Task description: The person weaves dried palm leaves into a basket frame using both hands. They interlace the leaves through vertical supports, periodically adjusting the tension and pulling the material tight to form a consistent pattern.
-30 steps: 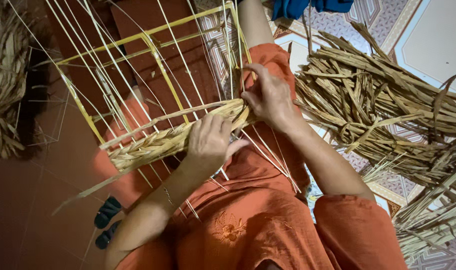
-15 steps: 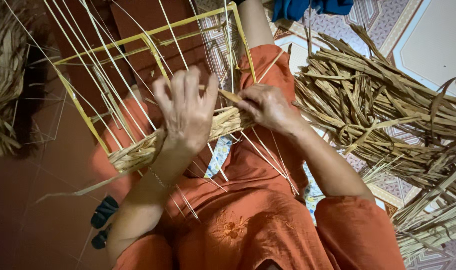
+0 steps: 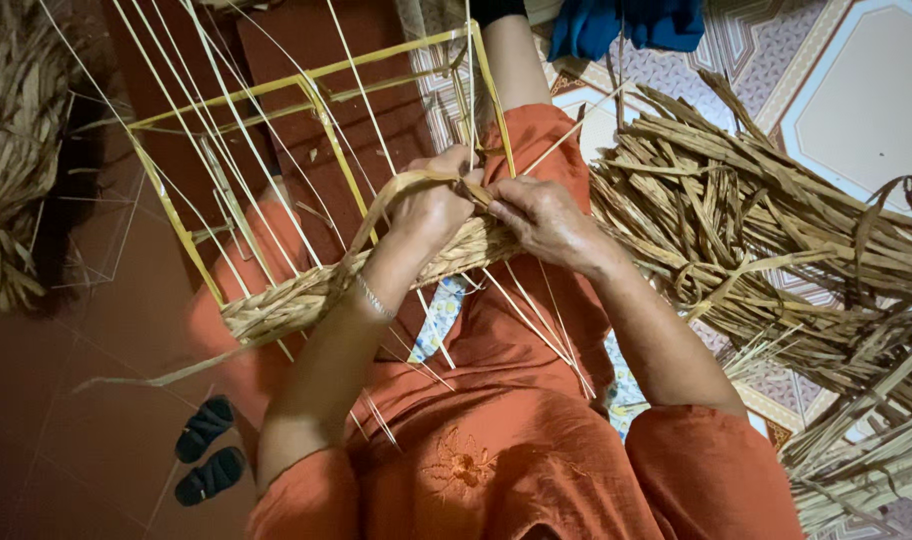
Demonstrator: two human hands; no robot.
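Across the right of the frame I see a big heap of dried tan leaf strips (image 3: pixel 776 250) on the floor, barely drawn on, and at upper centre the yellow wire frame strung with thin pale upright canes (image 3: pixel 316 130) leans over the orange-clad lap. By my judgement only the woven straw band (image 3: pixel 306 300) along its lower edge is done, with the uprights above bare. At centre frame, my left hand (image 3: pixel 431 205) has its grip closed on a flat strip looping over the band, and my right hand (image 3: pixel 541 215) pinches the same strip beside it.

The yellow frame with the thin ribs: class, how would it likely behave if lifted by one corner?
The yellow frame looks like thin rod, so probably light. Its thin ribs would likely flex. The woven band probably weights the near edge.
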